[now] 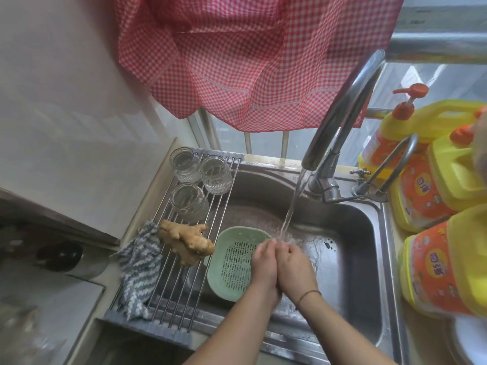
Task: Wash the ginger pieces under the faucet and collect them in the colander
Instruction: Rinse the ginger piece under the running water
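Over the steel sink (353, 233), two hands pressed palm to palm under the faucet (340, 111) stream.
One sink, three yellow detergent jugs (434, 264), one green colander (232, 262), three glass jars (188, 202); one knobby tan ginger piece (188, 239) lies on the rack (168, 293). Left hand (264, 262) and right hand (296, 266) meet; anything between them is hidden.

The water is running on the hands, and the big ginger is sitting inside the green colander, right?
Not quite. The head view shows the big ginger lying on the metal rack beside the green colander, not inside it. Water is running on the hands, left and right.
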